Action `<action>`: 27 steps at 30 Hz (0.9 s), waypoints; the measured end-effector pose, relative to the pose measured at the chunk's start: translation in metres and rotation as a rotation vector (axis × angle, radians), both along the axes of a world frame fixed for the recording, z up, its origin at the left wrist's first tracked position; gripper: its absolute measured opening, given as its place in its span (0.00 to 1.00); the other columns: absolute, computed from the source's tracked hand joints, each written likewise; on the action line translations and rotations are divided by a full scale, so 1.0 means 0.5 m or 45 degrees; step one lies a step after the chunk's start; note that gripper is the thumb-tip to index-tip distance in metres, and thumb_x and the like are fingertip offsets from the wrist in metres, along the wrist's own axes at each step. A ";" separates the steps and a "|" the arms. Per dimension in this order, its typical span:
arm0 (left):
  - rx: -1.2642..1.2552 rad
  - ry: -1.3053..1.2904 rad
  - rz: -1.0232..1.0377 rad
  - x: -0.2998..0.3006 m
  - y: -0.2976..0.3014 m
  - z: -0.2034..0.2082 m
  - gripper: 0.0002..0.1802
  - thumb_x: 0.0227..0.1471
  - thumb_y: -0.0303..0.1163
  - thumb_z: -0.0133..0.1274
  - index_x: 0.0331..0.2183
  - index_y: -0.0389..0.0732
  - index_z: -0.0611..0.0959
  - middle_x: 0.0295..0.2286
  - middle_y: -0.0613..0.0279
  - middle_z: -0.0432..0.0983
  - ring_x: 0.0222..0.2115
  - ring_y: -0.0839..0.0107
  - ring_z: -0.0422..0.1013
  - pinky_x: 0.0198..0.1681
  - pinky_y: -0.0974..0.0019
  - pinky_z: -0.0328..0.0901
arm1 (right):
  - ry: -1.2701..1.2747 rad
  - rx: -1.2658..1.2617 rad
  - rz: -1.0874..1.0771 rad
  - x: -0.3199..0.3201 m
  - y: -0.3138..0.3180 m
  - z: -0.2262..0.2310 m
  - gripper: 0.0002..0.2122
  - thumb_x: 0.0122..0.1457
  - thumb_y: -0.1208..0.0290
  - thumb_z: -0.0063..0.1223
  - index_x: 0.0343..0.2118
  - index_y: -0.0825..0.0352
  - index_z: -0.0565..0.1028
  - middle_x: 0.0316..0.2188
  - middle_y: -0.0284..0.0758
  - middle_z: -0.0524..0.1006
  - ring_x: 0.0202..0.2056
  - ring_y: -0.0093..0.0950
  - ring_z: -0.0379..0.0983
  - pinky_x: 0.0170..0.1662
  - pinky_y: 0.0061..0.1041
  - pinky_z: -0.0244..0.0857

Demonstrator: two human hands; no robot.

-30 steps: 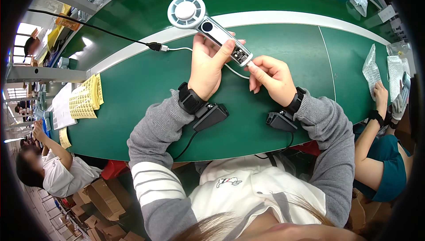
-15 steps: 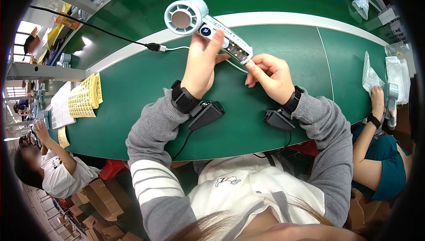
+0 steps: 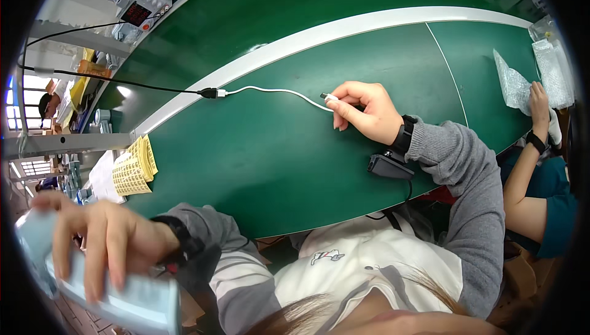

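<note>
Beyond the near left edge of the smooth green worktop (image 3: pixel 246 169), the left hand (image 3: pixel 104 230) has its fingers (image 3: pixel 117 252) around a blurred, pale blue plastic handheld fan (image 3: pixel 138 304). Over the worktop's middle, the right hand (image 3: pixel 372 114) pinches a thin white cable (image 3: pixel 270 90) by its plug (image 3: pixel 332 98).

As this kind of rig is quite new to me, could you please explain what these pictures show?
There is no machine here, only a person's two bare hands, seen from a fisheye camera worn on the head and looking down, so straight edges bend. The right hand holds the plug end of a thin white cable, which joins a thin black cable over the smooth green tabletop. At lower left, the left hand grips a pale blue, long-handled plastic device, blurred. On the tabletop's left lie yellow printed paper sheets; at right, another person's hand touches translucent, crinkled plastic wrap.
</note>
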State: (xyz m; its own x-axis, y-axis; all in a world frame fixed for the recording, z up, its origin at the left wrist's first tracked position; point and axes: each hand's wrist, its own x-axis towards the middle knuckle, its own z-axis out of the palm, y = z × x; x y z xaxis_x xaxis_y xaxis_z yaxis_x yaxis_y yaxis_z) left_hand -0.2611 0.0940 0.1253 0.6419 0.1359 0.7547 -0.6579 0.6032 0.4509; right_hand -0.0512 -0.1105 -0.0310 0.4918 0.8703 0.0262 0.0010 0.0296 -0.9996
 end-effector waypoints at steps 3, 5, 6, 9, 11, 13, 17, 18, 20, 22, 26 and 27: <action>-0.029 -0.145 0.129 -0.055 -0.031 0.017 0.31 0.52 0.48 0.32 0.47 0.29 0.58 0.40 0.47 0.66 0.34 0.54 0.70 0.36 0.53 0.69 | 0.055 -0.017 0.001 0.004 0.003 -0.005 0.06 0.55 0.74 0.44 0.29 0.74 0.69 0.16 0.33 0.72 0.19 0.17 0.67 0.22 0.15 0.63; -0.051 -0.205 0.277 -0.130 -0.007 0.008 0.28 0.49 0.40 0.40 0.46 0.29 0.58 0.36 0.48 0.68 0.34 0.60 0.70 0.34 0.60 0.69 | 0.065 -0.029 -0.002 0.007 -0.004 -0.006 0.06 0.55 0.74 0.44 0.29 0.74 0.69 0.16 0.32 0.71 0.19 0.17 0.67 0.22 0.15 0.62; -0.061 -0.237 0.359 -0.162 0.002 0.006 0.27 0.48 0.36 0.44 0.45 0.29 0.59 0.35 0.49 0.69 0.34 0.63 0.70 0.33 0.64 0.69 | 0.068 -0.035 0.004 0.006 -0.004 -0.005 0.06 0.55 0.74 0.44 0.30 0.74 0.69 0.16 0.32 0.71 0.19 0.17 0.67 0.21 0.15 0.62; -0.082 -0.303 0.541 -0.197 0.001 0.007 0.27 0.45 0.28 0.52 0.44 0.28 0.59 0.31 0.51 0.70 0.34 0.69 0.70 0.31 0.71 0.70 | 0.080 -0.032 0.019 -0.001 0.005 -0.002 0.06 0.55 0.74 0.44 0.30 0.74 0.69 0.16 0.32 0.71 0.18 0.17 0.67 0.21 0.15 0.62; 0.012 -0.263 0.120 -0.073 -0.052 0.016 0.29 0.47 0.33 0.50 0.46 0.28 0.58 0.33 0.49 0.70 0.35 0.64 0.70 0.35 0.65 0.69 | 0.085 -0.041 0.020 -0.002 0.009 -0.006 0.06 0.55 0.74 0.44 0.30 0.74 0.69 0.16 0.32 0.71 0.18 0.17 0.67 0.21 0.15 0.62; 0.065 -0.243 -0.104 -0.036 -0.063 0.021 0.30 0.49 0.36 0.49 0.47 0.28 0.57 0.34 0.48 0.70 0.36 0.61 0.69 0.36 0.62 0.69 | 0.080 -0.034 0.015 0.002 0.008 -0.007 0.07 0.55 0.74 0.44 0.30 0.74 0.69 0.16 0.32 0.71 0.18 0.17 0.66 0.21 0.15 0.62; 0.151 -0.191 0.846 -0.042 -0.045 0.014 0.30 0.51 0.43 0.39 0.47 0.28 0.57 0.37 0.47 0.68 0.33 0.59 0.71 0.33 0.60 0.70 | 0.108 -0.024 -0.003 -0.001 0.005 -0.009 0.07 0.55 0.73 0.45 0.29 0.73 0.70 0.16 0.31 0.71 0.18 0.15 0.66 0.21 0.14 0.61; 0.174 -0.173 1.084 -0.044 -0.040 0.011 0.31 0.52 0.45 0.36 0.47 0.29 0.57 0.38 0.46 0.67 0.33 0.58 0.71 0.32 0.60 0.71 | 0.121 -0.014 -0.008 0.000 0.003 -0.010 0.08 0.55 0.72 0.46 0.29 0.72 0.71 0.15 0.30 0.71 0.18 0.15 0.66 0.20 0.13 0.60; 0.228 -0.143 1.573 -0.048 -0.032 0.013 0.32 0.53 0.49 0.31 0.47 0.29 0.57 0.39 0.45 0.66 0.31 0.57 0.72 0.30 0.59 0.71 | 0.103 -0.018 0.000 0.002 0.003 -0.008 0.07 0.55 0.72 0.45 0.29 0.73 0.70 0.16 0.31 0.71 0.18 0.15 0.66 0.21 0.14 0.60; 0.276 -0.111 2.058 -0.048 -0.031 0.012 0.34 0.54 0.53 0.26 0.47 0.29 0.57 0.41 0.45 0.65 0.30 0.56 0.72 0.29 0.58 0.72 | 0.066 -0.028 0.006 0.009 -0.002 -0.005 0.07 0.55 0.74 0.44 0.30 0.74 0.69 0.16 0.32 0.71 0.18 0.17 0.66 0.21 0.15 0.62; 0.363 0.730 1.457 0.058 0.002 -0.030 0.31 0.54 0.48 0.35 0.48 0.30 0.56 0.38 0.39 0.67 0.28 0.61 0.73 0.29 0.67 0.71 | 0.109 -0.028 0.117 0.005 0.004 -0.001 0.07 0.54 0.72 0.46 0.29 0.73 0.71 0.16 0.32 0.72 0.18 0.16 0.68 0.21 0.14 0.62; 0.535 0.752 1.593 0.103 0.003 -0.044 0.30 0.52 0.42 0.42 0.49 0.32 0.56 0.35 0.41 0.69 0.27 0.64 0.73 0.28 0.70 0.70 | 0.097 -0.030 0.122 -0.005 0.012 -0.002 0.07 0.54 0.72 0.46 0.29 0.73 0.71 0.16 0.32 0.72 0.18 0.16 0.68 0.21 0.14 0.62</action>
State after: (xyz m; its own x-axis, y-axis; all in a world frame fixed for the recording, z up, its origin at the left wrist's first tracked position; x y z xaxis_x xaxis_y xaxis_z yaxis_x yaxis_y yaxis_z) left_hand -0.2094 0.0957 0.1030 0.4967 0.6703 0.5513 -0.3038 -0.4607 0.8339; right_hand -0.0535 -0.1047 -0.0318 0.4065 0.9132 -0.0289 -0.0769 0.0027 -0.9970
